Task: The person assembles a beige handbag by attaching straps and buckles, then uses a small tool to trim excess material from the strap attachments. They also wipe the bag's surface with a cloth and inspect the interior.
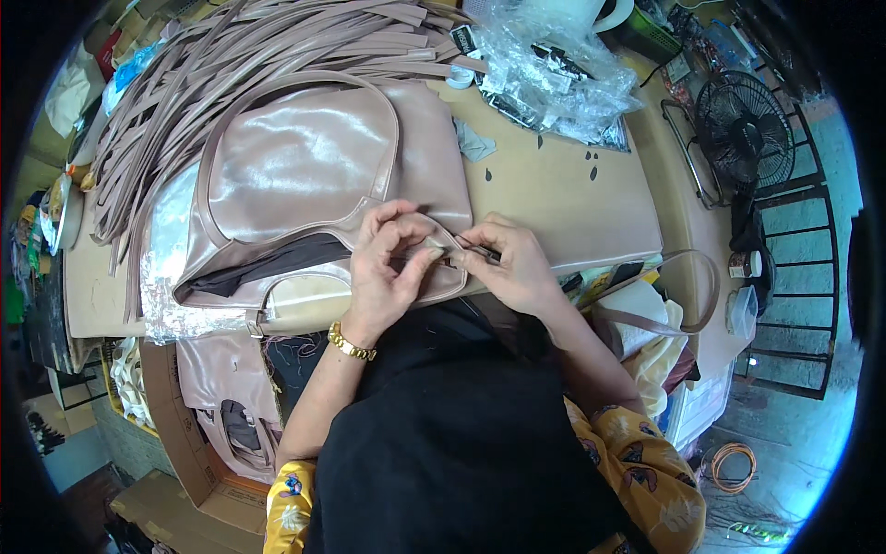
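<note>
A shiny pinkish-mauve handbag (300, 157) lies on the worktable, its dark-lined opening turned toward me and its looped handle lying over the body. My left hand (392, 263) is closed in a pinch on the bag's right-hand edge, near a strap end. Close beside it, my right hand (517, 268) is closed around a slim dark tool (482, 251), perhaps small snips; the fingers cover most of it. The fingertips of both hands nearly meet at the bag's edge. What exactly lies between them is too small to tell.
Many cut mauve strips (268, 37) are heaped at the back left. Clear plastic packets (554, 78) lie at the back right. A black fan (744, 127) stands at the right. Below the table's left side, a cardboard box (175, 425) holds more mauve bags. A loose strap (711, 286) curves at the right.
</note>
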### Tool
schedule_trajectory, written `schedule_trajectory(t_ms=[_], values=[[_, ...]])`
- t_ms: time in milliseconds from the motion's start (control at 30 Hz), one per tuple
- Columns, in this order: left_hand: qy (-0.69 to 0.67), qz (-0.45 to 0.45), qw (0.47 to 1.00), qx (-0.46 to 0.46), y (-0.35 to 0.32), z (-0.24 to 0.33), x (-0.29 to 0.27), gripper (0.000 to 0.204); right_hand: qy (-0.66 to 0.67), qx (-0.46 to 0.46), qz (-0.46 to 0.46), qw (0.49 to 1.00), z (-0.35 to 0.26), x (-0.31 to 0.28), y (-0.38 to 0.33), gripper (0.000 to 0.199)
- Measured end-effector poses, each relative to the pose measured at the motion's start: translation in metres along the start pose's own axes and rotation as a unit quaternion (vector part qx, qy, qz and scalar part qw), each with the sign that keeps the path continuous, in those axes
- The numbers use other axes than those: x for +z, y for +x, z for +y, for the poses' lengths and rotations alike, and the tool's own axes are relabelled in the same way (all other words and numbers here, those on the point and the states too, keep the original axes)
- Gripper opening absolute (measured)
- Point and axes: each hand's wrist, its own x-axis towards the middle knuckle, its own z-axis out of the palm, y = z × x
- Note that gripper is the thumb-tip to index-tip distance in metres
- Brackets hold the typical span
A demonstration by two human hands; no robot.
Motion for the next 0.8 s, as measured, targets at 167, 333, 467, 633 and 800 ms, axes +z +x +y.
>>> schedule_trajectory(t_ms=[167, 333, 467, 633, 800], values=[[0.159, 0.007, 0.981, 0.115, -0.004, -0.004, 0.007, 0.024, 0.182, 0.102, 0.001, 0.978, 0.016, 0.013, -0.001, 0.018], [0.228, 0.010, 0.959, 0.168, 0.000, -0.001, 0.012, 0.017, 0.224, 0.068, 0.010, 0.972, 0.020, 0.017, -0.001, 0.020], [0.197, 0.012, 0.971, 0.133, 0.002, -0.004, 0.011, 0.016, 0.068, 0.030, 0.040, 0.996, 0.005, 0.004, -0.003, 0.023], [0.136, 0.015, 0.988, 0.077, 0.001, -0.002, 0.008, 0.012, -0.216, -0.093, 0.089, 0.968, -0.034, -0.016, -0.014, 0.030], [0.102, 0.018, 0.994, 0.047, 0.002, -0.001, 0.006, 0.010, -0.392, -0.220, 0.065, 0.891, -0.050, -0.014, -0.006, 0.027]])
